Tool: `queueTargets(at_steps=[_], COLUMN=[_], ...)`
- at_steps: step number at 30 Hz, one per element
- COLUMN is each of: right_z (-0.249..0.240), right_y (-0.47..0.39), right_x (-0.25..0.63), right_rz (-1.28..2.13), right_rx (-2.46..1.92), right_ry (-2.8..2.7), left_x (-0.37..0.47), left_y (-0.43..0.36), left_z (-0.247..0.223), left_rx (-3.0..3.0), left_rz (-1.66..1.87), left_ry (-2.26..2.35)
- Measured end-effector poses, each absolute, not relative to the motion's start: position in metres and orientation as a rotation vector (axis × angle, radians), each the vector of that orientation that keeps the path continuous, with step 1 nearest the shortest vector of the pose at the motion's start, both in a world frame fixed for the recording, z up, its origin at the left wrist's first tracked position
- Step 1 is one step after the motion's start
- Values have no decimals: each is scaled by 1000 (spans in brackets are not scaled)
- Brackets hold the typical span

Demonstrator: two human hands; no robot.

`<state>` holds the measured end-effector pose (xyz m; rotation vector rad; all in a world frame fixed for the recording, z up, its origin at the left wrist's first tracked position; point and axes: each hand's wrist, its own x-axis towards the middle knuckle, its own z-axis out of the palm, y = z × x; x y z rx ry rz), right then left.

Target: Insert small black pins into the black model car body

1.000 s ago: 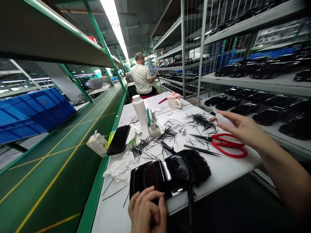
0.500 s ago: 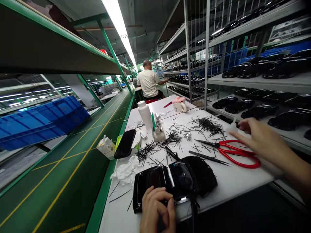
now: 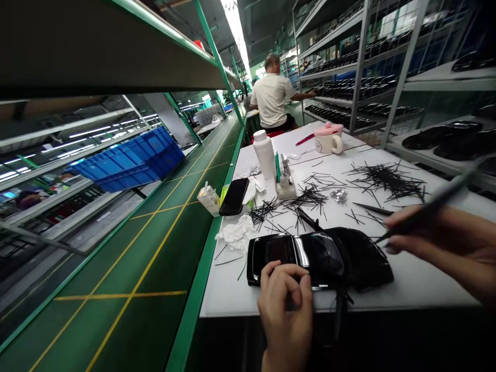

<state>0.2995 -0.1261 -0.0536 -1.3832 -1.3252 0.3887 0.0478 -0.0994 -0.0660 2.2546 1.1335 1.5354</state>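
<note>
A glossy black model car [image 3: 321, 256] lies on the white table near its front edge. My left hand [image 3: 287, 299] rests against the car's near left side with fingers curled; whether it pinches anything is hidden. At the right, my right hand [image 3: 445, 248] grips black tweezers [image 3: 430, 209], blurred, their tip pointing down-left towards the car's right end. Behind the car are thin black strips [image 3: 310, 196], with another pile of strips [image 3: 387, 178] at the back right. Small silvery pieces [image 3: 339, 196] lie between them. A dark pointed blade [image 3: 372, 208] shows left of my right hand.
Left of the table [image 3: 220, 305] runs a green conveyor [image 3: 155, 268]. A phone [image 3: 234, 196], crumpled tissue [image 3: 237, 233], white bottle [image 3: 265, 155], tool holder [image 3: 285, 186] and mug [image 3: 327, 142] stand around. A person [image 3: 272, 98] sits beyond; racks [image 3: 358, 67] line the right.
My right hand has let go of the small white bottle and now holds the tweezers that lay on the table. The view has shifted, so the scene sits further right. My left hand stays at the car.
</note>
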Motion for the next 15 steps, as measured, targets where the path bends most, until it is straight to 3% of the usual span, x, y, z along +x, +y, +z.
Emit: queueTargets(at_steps=[5, 15], right_z=[-51, -59], right_y=[-126, -117], right_x=[246, 240], right_rz=[724, 823], right_rx=[-1074, -1115], right_ry=[-1465, -1547], left_x=[49, 49], left_y=[-102, -102], left_z=[-61, -62], left_rx=[2265, 2244], left_rz=[1452, 1423], left_ry=[1115, 1101])
